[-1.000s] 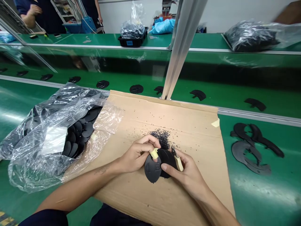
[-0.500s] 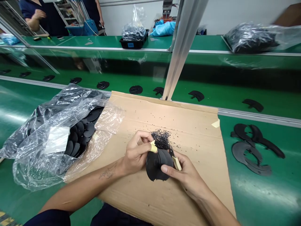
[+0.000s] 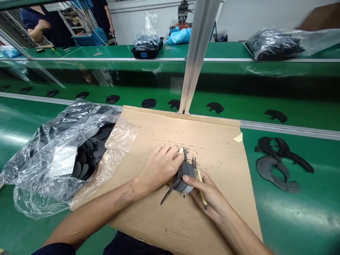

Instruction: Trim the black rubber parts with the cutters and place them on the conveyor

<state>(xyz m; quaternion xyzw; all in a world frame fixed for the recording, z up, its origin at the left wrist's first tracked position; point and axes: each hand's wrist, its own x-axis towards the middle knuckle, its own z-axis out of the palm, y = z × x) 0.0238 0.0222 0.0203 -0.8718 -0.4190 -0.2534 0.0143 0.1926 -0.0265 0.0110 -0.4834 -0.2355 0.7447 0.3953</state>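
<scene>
My left hand (image 3: 163,166), with pale yellow wrapping on a finger, is curled over the left side of a small stack of round black plastic discs (image 3: 187,174). One disc sticks out edge-on below that hand, tilted away from the stack. My right hand (image 3: 211,193) grips the stack with its thumb on the front. It also holds pale-yellow-handled nippers (image 3: 198,175), their dark pointed jaws facing up and away. Black plastic crumbs (image 3: 186,153) lie on the cardboard sheet (image 3: 148,223) just beyond the hands, partly hidden by them.
Left of the cardboard, a clear plastic bag (image 3: 50,131) spills many black discs (image 3: 91,152). Curved black parts (image 3: 276,173) lie at right. Black pieces (image 3: 148,103) line the green strip behind a metal post (image 3: 195,60). Another person (image 3: 44,24) stands at the far left.
My left hand has turned over, back upward, and come across the stack. One disc now tilts apart from the others. The nippers' handle shows more fully in my right hand.
</scene>
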